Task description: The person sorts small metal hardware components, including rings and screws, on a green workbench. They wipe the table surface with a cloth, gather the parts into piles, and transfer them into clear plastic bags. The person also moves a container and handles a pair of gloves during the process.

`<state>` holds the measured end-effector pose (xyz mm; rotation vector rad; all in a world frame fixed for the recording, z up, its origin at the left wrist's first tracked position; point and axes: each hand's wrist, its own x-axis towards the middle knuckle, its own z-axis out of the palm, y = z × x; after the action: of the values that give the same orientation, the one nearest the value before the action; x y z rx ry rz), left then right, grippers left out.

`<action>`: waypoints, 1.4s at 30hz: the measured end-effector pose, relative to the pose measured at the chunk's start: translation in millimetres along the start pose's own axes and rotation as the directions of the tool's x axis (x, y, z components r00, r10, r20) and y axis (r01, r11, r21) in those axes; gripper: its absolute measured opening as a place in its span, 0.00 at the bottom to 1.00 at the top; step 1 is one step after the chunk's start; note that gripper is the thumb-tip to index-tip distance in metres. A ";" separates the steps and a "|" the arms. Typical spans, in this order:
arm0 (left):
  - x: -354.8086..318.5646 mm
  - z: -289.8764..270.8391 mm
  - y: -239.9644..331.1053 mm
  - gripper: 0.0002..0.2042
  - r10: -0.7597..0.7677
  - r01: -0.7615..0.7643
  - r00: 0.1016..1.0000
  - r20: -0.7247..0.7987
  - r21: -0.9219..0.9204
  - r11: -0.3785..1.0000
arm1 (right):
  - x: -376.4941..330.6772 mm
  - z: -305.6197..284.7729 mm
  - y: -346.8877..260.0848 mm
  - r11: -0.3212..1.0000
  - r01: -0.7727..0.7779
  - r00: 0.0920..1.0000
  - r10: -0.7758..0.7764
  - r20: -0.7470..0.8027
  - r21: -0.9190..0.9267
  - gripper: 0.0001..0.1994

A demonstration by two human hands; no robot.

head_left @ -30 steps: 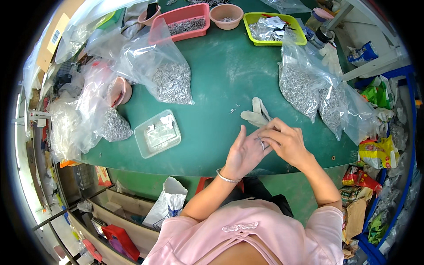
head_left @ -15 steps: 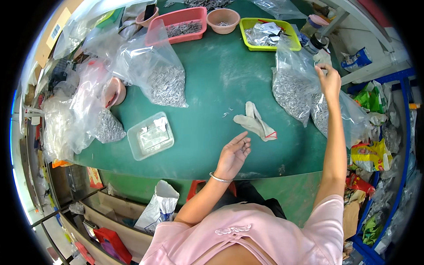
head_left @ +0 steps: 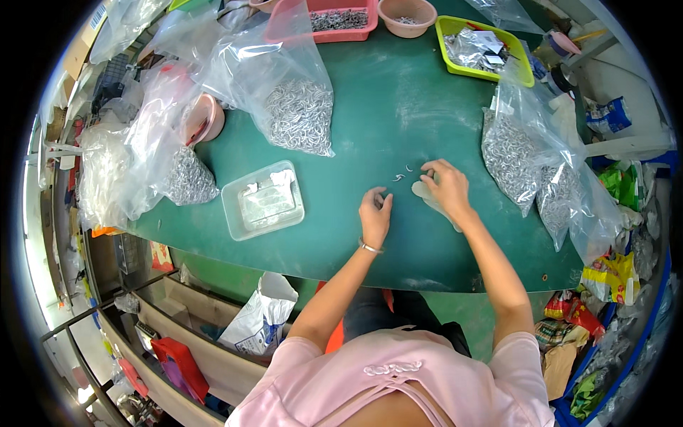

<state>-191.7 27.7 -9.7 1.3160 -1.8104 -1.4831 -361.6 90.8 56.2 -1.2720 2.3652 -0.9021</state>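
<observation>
The right hand (head_left: 442, 182) lay palm down on the green surface (head_left: 398, 107), fingers spread and bent, grasping nothing; its fingertips rested just beside a few small metal hooks (head_left: 403, 174) scattered loose on the surface to its left. Under its palm and wrist lay a pale glove (head_left: 432, 200), partly covered. The left hand (head_left: 374, 213) rested a little nearer the body, well clear of the glove, its fingers curled loosely inward; whether it gripped anything between them could not be told. A thin bracelet (head_left: 369, 248) circled that wrist.

Left of the left hand stood a clear plastic tub (head_left: 262, 199), with small pale pieces inside. Beyond it, farther from the body, a clear bag of metal hooks (head_left: 299, 114) slumped on the surface. To the right of the right hand leaned two more bags of metal parts (head_left: 514, 153). At the far edge sat a pink tray (head_left: 334, 18), a pink bowl (head_left: 407, 14) and a yellow-green tray (head_left: 484, 46).
</observation>
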 end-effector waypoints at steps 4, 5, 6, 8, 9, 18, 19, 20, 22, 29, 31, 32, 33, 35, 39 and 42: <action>25.1 12.9 13.9 0.14 0.311 -0.292 0.950 -0.028 0.267 0.918 | 10.0 47.0 15.9 0.983 0.027 1.000 -0.024 0.016 -0.180 0.07; 30.6 15.7 16.7 0.14 0.372 -0.351 0.928 -0.021 0.289 0.891 | 11.4 52.4 15.5 0.968 0.040 0.999 -0.035 0.026 -0.247 0.06; 36.4 19.1 12.3 0.13 0.417 -0.397 0.909 0.019 0.346 0.850 | 10.8 55.4 16.2 0.975 0.031 1.000 -0.029 0.010 -0.221 0.06; 42.4 21.1 12.4 0.13 0.413 -0.410 0.907 0.084 0.397 0.821 | 13.5 51.1 16.2 0.985 0.019 0.999 -0.024 -0.028 -0.172 0.05; 44.5 20.8 12.0 0.13 0.409 -0.418 0.905 0.116 0.421 0.805 | 13.5 46.7 17.3 0.998 -0.049 0.998 0.048 -0.036 -0.038 0.05; 45.6 -13.6 29.7 0.09 -0.106 0.540 0.823 0.558 -0.711 0.450 | -21.6 -31.8 -10.1 0.311 -0.448 0.866 0.385 0.320 0.838 0.07; 43.5 -18.3 33.5 0.10 -0.040 0.549 0.817 0.575 -0.756 0.356 | -26.5 -32.4 -10.7 0.250 -0.478 0.850 0.374 0.371 0.842 0.08; 41.5 -22.8 36.4 0.12 0.028 0.558 0.812 0.583 -0.789 0.256 | -31.1 -33.7 -8.6 0.188 -0.507 0.832 0.360 0.422 0.841 0.10; 36.7 -28.4 47.5 0.15 0.079 0.573 0.810 0.581 -0.813 0.104 | -39.6 -32.4 -7.9 0.087 -0.550 0.805 0.319 0.500 0.831 0.12; 16.2 -38.0 57.6 0.19 -0.128 0.593 0.800 0.586 -0.805 0.021 | -38.1 -81.4 -27.0 0.417 -0.448 0.859 0.446 0.251 0.791 0.09; 8.8 -40.9 52.4 0.19 -0.168 0.598 0.792 0.587 -0.801 0.023 | -18.8 -117.8 -14.5 0.734 -0.140 0.928 0.332 -0.171 0.664 0.08; 7.2 -41.1 48.4 0.20 -0.115 0.611 0.780 0.615 -0.788 -0.069 | -7.3 -136.7 -8.5 0.870 0.015 0.881 0.222 -0.419 0.493 0.07; 4.0 -42.8 46.8 0.20 -0.083 0.610 0.779 0.622 -0.782 -0.132 | 3.9 -163.7 -9.8 0.961 -0.134 0.851 0.236 -0.469 0.242 0.07; 0.2 -42.9 48.5 0.21 -0.012 0.616 0.770 0.638 -0.747 -0.251 | 31.3 -201.6 12.0 0.978 -0.152 0.840 0.050 -0.540 -0.146 0.07; -4.4 -43.4 78.7 0.21 -0.005 0.612 0.778 0.628 -0.759 -0.220 | 52.6 -246.0 85.4 0.765 -0.363 0.903 0.147 -0.404 -0.532 0.08; -3.4 -55.9 90.5 0.20 0.053 0.609 0.788 0.614 -0.763 -0.217 | 50.1 -242.7 63.8 0.745 -0.394 0.897 0.183 -0.402 -0.538 0.11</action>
<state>-179.6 0.1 92.3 0.4083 0.2191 -2.6727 -559.5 168.2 198.8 -0.9192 3.1761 -0.2450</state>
